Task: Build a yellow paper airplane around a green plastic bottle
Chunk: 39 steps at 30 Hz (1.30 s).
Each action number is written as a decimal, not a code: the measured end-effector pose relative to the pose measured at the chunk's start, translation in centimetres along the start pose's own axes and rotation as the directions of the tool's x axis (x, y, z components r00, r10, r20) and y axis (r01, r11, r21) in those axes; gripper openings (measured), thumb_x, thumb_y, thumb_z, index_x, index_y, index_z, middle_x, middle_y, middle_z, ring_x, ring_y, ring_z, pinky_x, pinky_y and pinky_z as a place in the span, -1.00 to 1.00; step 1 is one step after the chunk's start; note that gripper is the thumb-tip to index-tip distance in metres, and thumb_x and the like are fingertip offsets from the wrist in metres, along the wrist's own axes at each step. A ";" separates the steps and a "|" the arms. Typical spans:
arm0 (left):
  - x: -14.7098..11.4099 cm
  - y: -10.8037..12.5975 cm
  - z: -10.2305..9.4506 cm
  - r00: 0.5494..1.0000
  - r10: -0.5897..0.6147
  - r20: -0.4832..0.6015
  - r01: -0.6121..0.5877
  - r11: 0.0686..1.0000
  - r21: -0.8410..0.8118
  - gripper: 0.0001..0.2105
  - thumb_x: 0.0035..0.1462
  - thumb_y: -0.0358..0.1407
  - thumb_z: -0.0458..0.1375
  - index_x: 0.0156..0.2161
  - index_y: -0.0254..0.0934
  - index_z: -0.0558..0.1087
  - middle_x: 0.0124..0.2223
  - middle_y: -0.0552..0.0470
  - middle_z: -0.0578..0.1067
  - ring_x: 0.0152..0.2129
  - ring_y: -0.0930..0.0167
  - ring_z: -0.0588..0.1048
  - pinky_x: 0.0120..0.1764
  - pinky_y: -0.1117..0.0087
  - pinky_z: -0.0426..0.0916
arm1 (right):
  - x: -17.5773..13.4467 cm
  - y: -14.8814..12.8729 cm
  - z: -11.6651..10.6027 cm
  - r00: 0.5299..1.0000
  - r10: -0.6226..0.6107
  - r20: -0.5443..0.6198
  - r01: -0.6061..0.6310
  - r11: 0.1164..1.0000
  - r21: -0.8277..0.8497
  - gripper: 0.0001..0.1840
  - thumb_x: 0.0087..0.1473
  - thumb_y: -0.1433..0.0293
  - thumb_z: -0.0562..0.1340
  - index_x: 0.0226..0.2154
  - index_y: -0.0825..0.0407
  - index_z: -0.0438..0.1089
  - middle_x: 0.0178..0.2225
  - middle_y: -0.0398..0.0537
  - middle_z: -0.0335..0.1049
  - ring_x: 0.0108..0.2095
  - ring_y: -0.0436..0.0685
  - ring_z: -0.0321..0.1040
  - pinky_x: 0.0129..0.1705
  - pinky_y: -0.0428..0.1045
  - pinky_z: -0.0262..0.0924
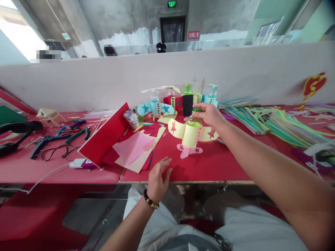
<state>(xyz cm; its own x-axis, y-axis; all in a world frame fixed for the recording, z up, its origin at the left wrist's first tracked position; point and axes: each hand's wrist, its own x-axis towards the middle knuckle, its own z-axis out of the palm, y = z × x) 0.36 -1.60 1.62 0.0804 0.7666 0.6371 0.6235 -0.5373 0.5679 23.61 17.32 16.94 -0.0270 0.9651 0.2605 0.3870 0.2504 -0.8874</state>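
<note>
My right hand (210, 114) has its fingers around the green-capped top of a plastic bottle plane (190, 136). The bottle is wrapped in yellow paper, with yellow wings bearing red stars and a pink tail piece low down near the red tabletop. Whether its base touches the table I cannot tell. My left hand (159, 177) is held over the table's front edge, fingers apart and holding nothing. Left of the bottle plane lie pink paper sheets (133, 146) on top of beige and red ones.
Behind stand other bottle planes, one with blue wings (155, 108), and a black phone (187, 105). A red board (104, 136) leans at the left, beside a pen cup (133, 122) and pliers (47, 143). Coloured strips (277, 122) cover the right side. A pale partition (104, 76) closes the back.
</note>
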 end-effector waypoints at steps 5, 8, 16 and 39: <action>-0.1 -1.2 -0.2 0.986 -0.166 -0.025 0.165 0.986 -0.028 -0.92 0.24 -0.28 0.14 -0.25 -0.24 0.34 -0.20 -0.03 0.57 -0.18 0.37 0.56 -0.12 0.34 0.43 | 1.2 -1.7 -0.4 0.989 -0.142 0.037 0.147 0.967 -0.208 -0.56 -0.20 0.47 0.45 -0.16 0.11 0.55 -0.34 -0.04 0.48 -0.29 0.13 0.41 -0.10 0.11 0.34; -0.3 -1.5 0.0 0.978 -0.205 -0.027 0.204 0.978 -0.034 -0.83 0.22 -0.23 0.16 -0.35 -0.24 0.31 -0.33 0.05 0.53 -0.33 0.42 0.55 -0.24 0.42 0.40 | 2.0 -1.5 -0.6 0.985 -0.161 0.059 0.172 0.941 -0.290 -0.59 -0.17 0.47 0.43 -0.17 0.13 0.56 -0.37 -0.03 0.48 -0.31 0.13 0.41 -0.09 0.12 0.32; -0.3 -1.9 0.2 0.957 -0.288 -0.031 0.286 0.956 -0.058 -0.79 0.17 -0.18 0.19 -0.40 -0.26 0.38 -0.42 0.08 0.49 -0.45 0.44 0.50 -0.33 0.46 0.34 | 3.5 -1.4 -0.6 0.988 -0.138 0.073 0.156 0.902 -0.403 -0.59 -0.14 0.42 0.41 -0.15 0.15 0.54 -0.38 -0.05 0.49 -0.36 0.09 0.40 -0.20 0.05 0.31; -0.4 -2.0 0.0 0.929 -0.371 0.005 0.369 0.923 -0.113 -0.75 0.18 -0.16 0.17 -0.45 -0.27 0.49 -0.47 0.06 0.55 -0.50 0.44 0.49 -0.38 0.48 0.33 | 0.6 -1.9 -3.2 0.920 -0.362 -0.147 0.273 0.865 -0.422 -0.29 -0.03 0.14 0.37 0.13 0.08 0.31 0.07 0.15 0.37 0.07 0.29 0.31 0.11 0.19 0.21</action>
<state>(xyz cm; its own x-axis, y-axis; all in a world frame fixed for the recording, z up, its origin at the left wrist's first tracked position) -0.92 -0.81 0.17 -0.1525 0.9130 0.3785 0.5173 -0.2526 0.8177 25.78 17.21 19.99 -0.0293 0.7862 0.6172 0.7160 0.4474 -0.5359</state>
